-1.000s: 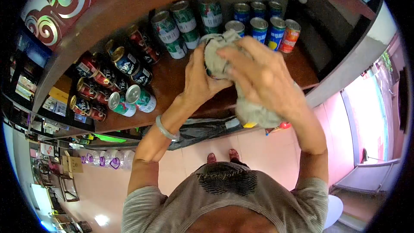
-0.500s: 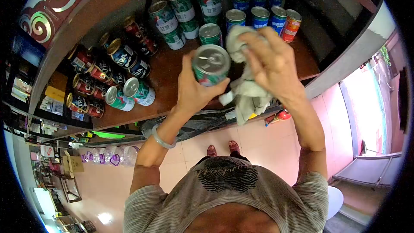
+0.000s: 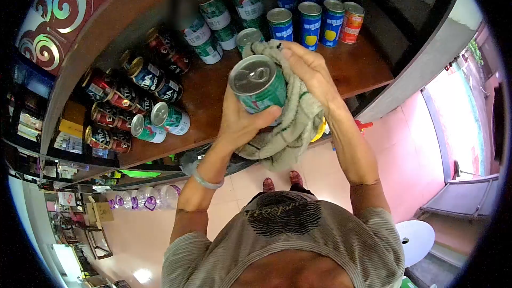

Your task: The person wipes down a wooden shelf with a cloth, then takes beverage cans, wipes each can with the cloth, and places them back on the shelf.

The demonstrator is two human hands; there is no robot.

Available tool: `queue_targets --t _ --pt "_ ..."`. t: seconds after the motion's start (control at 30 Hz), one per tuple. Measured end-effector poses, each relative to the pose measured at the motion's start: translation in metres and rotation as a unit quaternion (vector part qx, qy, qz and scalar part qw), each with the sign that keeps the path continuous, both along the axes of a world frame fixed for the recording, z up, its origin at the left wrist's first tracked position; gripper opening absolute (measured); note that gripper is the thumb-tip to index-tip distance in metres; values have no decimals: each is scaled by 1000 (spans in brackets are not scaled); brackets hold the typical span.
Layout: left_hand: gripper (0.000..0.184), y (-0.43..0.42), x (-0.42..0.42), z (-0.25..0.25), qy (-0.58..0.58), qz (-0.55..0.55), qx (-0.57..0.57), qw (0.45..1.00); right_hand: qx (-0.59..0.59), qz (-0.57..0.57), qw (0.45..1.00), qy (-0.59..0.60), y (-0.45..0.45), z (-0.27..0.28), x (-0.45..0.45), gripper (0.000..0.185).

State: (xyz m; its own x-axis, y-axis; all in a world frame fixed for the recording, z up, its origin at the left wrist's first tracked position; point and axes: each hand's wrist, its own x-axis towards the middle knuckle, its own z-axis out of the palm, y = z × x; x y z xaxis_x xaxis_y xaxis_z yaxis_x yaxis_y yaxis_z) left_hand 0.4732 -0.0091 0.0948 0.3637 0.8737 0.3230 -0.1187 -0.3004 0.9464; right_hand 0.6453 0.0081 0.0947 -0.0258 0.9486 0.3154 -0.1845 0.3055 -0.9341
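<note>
Above the reddish-brown shelf, near its front edge, a green can sits in the grip of the left hand. Its body lies between the thumb, which crosses the near side low down, and the fingers, which are mostly hidden behind it; they are spread only as wide as the can's girth. The can is a metal cylinder with a dull silvery lid, a raised rim and a pull tab, tilted so that the lid faces the wearer.

Against the can's right side lies a cloth, pale greyish, soft and rumpled, with dark lines through the weave, hanging in thick folds below the can. The right hand has its fingers bent closely onto the cloth's upper part, just beside the lid; some fingertips are hidden, so their exact spacing cannot be told. A smooth, pale bangle rings the left wrist.

Just behind the held can, another green can stands partly covered by the cloth. Farther back, blue cans stand in two rows, with an orange can at their right end. Two green-and-white cans sit side by side, left of the left hand.
</note>
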Motion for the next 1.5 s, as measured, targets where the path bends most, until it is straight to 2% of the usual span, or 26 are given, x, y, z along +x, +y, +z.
queue_targets --t 0.03,0.13,0.17,0.27,0.3,0.37,0.4,0.43,0.47,0.5,0.53,0.6,0.63,0.73,0.8,0.87,0.9,1.0,1.1,1.2,1.27,1.3,1.4,1.43,1.47,1.5 --pt "75 -3 1 5 -26 -13 -17 999 -21 17 999 25 -2 -1 2 42" --pt "84 6 -9 5 44 -23 72 996 -80 75 988 107 -8 2 2 48" --pt "92 13 -13 4 101 -10 102 990 -64 53 991 102 -13 2 1 48" --pt "93 22 -12 -2 107 150 202 962 25 -40 995 85 -21 2 -3 47" --pt "82 21 -11 -8 96 173 202 959 71 -85 991 78 -22 -1 -5 46" --pt "72 -2 3 -6 54 148 99 983 161 -198 966 34 -25 1 -13 42" --pt "67 -15 12 0 33 136 46 989 186 -215 959 -24 -28 -2 -15 41" --pt "57 -23 19 5 2 117 72 991 212 -230 946 -81 -29 -7 -18 41" --pt "56 -24 25 -5 -49 152 103 982 239 -245 929 -137 -31 -9 -20 41" --pt "54 -20 24 -8 -31 207 132 969 260 -240 924 -142 -33 -9 -28 40" --pt "52 -15 24 -10 -12 262 157 952 246 -222 933 -138 -34 -11 -30 39" --pt "53 1 5 -17 -90 199 36 975 220 -187 948 -131 -34 -13 -33 38" --pt "51 3 1 -16 -78 195 49 977 231 -192 938 -175 -35 -10 -32 37" --pt "52 -2 -9 -21 -39 152 61 986 203 -139 952 -184 -20 -1 -26 35" --pt "58 -8 -15 -22 -2 141 116 983 107 -41 983 -146 -11 1 -23 33" --pt "64 -15 -20 -19 20 119 175 977 -12 79 985 -153 -5 11 -17 32" --pt "70 -16 -25 -18 62 125 223 965 -38 100 981 -165 1 2 -18 31" --pt "71 -21 -31 -19 12 141 173 975 -121 191 968 -106 5 -18 -21 33" --pt "63 -22 -30 -18 -89 151 75 982 -256 216 937 95 -3 -56 -27 34" --pt "53 -18 -39 -21 -40 205 129 969 -381 213 877 203 -4 -62 -37 34" --pt "56 -18 -46 -23 -35 215 95 971 -432 194 849 233 -11 -41 -47 34" --pt "58 -16 -47 -24 -34 215 79 973 -436 189 847 239 -12 -39 -47 34" --pt "52 -11 -62 -16 6 311 157 937 -380 236 877 178 -4 -72 -23 34" --pt "52 -5 -73 -16 27 333 141 932 -358 187 904 142 -10 -63 -17 33" --pt "52 -3 -80 -10 138 360 205 900 -329 186 915 140 -16 -44 -16 32" --pt "53 1 -86 -13 193 382 223 876 -301 182 926 138 -20 -28 -14 32"
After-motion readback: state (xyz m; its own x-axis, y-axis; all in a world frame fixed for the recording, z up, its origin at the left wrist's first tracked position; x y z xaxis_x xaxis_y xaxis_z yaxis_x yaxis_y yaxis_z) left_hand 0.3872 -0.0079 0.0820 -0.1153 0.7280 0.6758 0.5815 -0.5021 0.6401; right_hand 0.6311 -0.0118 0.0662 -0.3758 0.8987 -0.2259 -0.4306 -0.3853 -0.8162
